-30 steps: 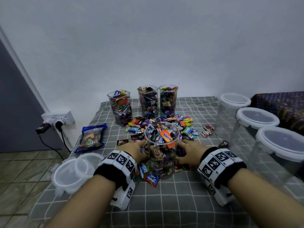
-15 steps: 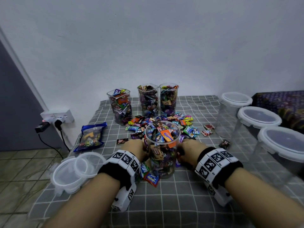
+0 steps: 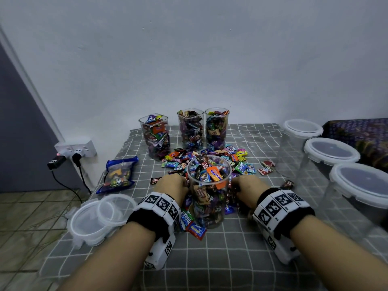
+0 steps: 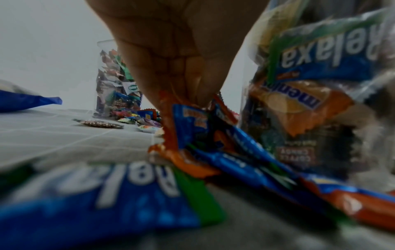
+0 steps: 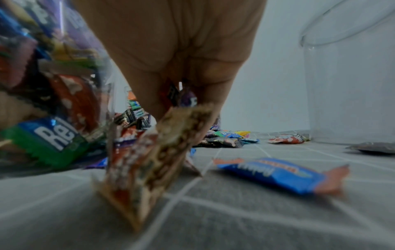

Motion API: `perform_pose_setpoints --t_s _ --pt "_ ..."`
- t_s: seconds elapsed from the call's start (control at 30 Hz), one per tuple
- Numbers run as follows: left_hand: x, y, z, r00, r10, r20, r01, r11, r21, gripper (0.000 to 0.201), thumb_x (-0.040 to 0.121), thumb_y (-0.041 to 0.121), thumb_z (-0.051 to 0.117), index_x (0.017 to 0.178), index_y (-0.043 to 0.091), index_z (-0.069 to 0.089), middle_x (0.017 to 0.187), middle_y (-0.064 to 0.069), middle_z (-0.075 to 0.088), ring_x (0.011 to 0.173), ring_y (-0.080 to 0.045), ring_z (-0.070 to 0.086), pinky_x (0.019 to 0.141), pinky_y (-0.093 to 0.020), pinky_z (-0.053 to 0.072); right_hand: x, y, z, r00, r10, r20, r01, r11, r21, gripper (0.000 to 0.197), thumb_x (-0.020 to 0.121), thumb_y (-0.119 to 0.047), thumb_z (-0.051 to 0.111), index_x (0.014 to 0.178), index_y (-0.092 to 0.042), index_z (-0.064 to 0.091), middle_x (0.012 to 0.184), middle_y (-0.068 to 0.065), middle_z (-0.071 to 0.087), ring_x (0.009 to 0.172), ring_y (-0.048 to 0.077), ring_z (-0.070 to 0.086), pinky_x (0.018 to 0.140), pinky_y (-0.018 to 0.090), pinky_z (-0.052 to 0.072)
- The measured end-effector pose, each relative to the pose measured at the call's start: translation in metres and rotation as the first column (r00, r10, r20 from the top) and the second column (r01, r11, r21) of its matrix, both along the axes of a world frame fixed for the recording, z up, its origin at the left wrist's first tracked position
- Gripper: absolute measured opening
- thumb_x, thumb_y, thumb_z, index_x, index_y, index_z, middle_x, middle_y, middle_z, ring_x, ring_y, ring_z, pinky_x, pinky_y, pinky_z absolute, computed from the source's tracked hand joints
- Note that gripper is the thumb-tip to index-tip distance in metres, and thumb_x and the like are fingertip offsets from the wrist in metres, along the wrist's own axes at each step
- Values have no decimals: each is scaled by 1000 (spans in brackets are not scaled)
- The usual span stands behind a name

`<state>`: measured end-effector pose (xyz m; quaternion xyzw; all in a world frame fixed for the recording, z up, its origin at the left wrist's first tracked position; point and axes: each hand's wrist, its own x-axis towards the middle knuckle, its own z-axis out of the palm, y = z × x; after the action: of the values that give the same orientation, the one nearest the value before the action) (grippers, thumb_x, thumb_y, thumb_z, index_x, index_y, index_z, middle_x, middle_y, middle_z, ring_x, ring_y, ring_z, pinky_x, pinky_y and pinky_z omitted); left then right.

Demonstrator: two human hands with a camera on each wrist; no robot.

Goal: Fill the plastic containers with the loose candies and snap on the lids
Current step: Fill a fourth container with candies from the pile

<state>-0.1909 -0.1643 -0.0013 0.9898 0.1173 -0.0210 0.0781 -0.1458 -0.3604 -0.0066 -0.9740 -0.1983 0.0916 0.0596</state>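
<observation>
I count four candy-filled containers point(image 3: 208, 190), three lidded empty containers point(image 3: 327, 162) at three o'clock, two loose lids point(image 3: 98, 219), one blue bag point(image 3: 118, 174), two hands point(image 3: 172, 187).

A clear round plastic container point(image 3: 209, 190), brimful of wrapped candies, stands upright and lidless on the desk. Colourful loose candies point(image 3: 212, 158) lie scattered around it. Clear round lids point(image 3: 98, 217) lie stacked at the desk's left edge.
</observation>
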Motion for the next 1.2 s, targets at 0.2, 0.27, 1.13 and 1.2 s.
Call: perform_pose_setpoints --t_s 0.2,0.27,1.13,1.2 --pt "2 6 -4 989 17 146 -3 995 -95 17 90 22 51 77 13 57 95 -11 66 93 -29 60 76 -34 48 -1 -6 4 995 -32 91 18 989 148 28 89 -4 49 113 -13 62 116 7 63 108 23 57 89 29 45" --pt "2 8 -5 981 19 191 3 993 -115 19 90 24 52 85 10 63 94 -10 66 92 -28 60 75 -33 48 -2 -7 5 992 -34 119 12 984 179 27 90 -5 50 113 -13 62 115 6 63 108 22 57 88 27 43" --pt "-18 20 29 846 154 510 52 929 -368 14 88 23 60 81 16 70 71 -2 63 77 -22 63 71 -31 48 -23 17 106 878 -72 474 -298 692 657 18 85 -4 61 100 -10 69 95 -2 61 91 13 54 80 20 41" --pt "-17 21 30 844 149 515 65 925 -374 13 87 23 61 80 17 70 75 -2 66 77 -23 63 71 -32 49 -30 25 100 888 -37 459 -320 667 673 18 84 -4 63 99 -12 69 92 -5 60 90 9 53 73 6 35"
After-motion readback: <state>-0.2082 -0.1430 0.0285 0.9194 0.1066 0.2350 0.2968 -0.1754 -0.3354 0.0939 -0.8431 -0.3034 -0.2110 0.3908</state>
